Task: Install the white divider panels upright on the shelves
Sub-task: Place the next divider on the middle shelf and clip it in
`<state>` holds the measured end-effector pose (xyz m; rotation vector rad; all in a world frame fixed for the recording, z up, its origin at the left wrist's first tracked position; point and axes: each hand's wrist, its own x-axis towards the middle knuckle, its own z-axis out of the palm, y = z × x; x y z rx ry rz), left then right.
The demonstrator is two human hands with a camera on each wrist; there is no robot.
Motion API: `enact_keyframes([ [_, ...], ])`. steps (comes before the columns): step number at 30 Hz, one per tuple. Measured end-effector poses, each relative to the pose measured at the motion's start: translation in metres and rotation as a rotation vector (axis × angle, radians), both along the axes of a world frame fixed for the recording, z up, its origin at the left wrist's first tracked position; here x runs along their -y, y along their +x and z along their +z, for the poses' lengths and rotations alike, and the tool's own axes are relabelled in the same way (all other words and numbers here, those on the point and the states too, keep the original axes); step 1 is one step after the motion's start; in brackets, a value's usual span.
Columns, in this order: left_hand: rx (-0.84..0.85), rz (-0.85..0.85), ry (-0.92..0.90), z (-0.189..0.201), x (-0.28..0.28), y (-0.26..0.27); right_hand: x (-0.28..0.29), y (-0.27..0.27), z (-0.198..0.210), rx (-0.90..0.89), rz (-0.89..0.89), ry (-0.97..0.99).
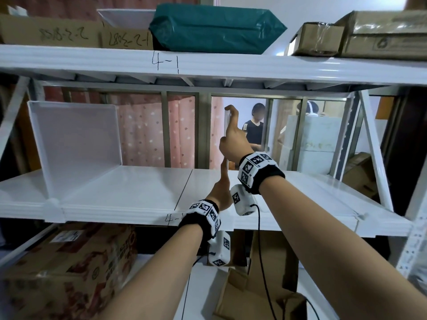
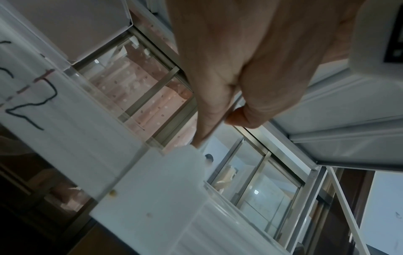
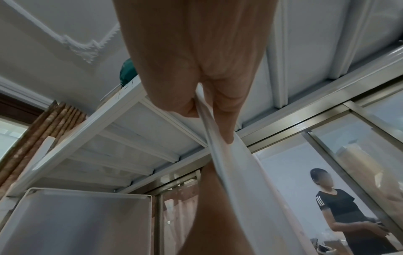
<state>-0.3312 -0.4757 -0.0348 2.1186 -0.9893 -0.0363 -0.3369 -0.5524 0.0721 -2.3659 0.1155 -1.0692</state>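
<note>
One white divider panel [image 1: 76,144] stands upright at the left of the middle shelf [image 1: 129,188]; it also shows in the right wrist view [image 3: 76,220]. A second white panel [image 1: 226,125] stands edge-on near the shelf's middle. My right hand [image 1: 233,135] holds its upper part, a fingertip hooked over the top; the panel [image 3: 250,189] runs between that hand's [image 3: 202,107] thumb and fingers. My left hand [image 1: 221,192] pinches the panel low down, just above the shelf's front edge. In the left wrist view the hand [image 2: 226,113] has thumb and finger on either side of the thin edge [image 2: 218,124].
The upper shelf [image 1: 208,65] is close above, carrying cardboard boxes [image 1: 369,35] and a green package [image 1: 215,28]. More boxes [image 1: 69,269] sit on the level below. A slanted brace [image 1: 374,144] bounds the right end. Behind the glass stands a person [image 1: 254,128].
</note>
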Motion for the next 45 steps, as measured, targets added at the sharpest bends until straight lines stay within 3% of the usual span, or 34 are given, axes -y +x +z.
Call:
enact_keyframes([
  [11,0.027,0.053,-0.087,-0.002,0.002,-0.003,0.006,0.0,0.0,-0.011,-0.045,-0.051],
  [14,0.119,0.11,-0.026,-0.001,-0.002,-0.005,0.011,-0.004,0.001,-0.054,-0.063,-0.135],
  [17,0.294,0.31,-0.052,0.008,-0.006,-0.006,0.012,-0.009,0.012,-0.171,-0.162,-0.261],
  [20,0.379,0.406,-0.074,0.018,-0.003,-0.008,0.011,-0.014,0.022,-0.124,-0.309,-0.459],
  [23,0.41,0.415,-0.137,0.024,0.002,-0.008,0.007,-0.017,0.024,-0.052,-0.279,-0.56],
  [30,0.446,0.356,-0.129,0.024,0.009,-0.003,-0.004,-0.017,0.025,0.006,-0.198,-0.426],
  [45,0.42,0.272,-0.14,0.017,0.011,0.004,-0.003,0.001,0.015,0.163,-0.253,-0.206],
])
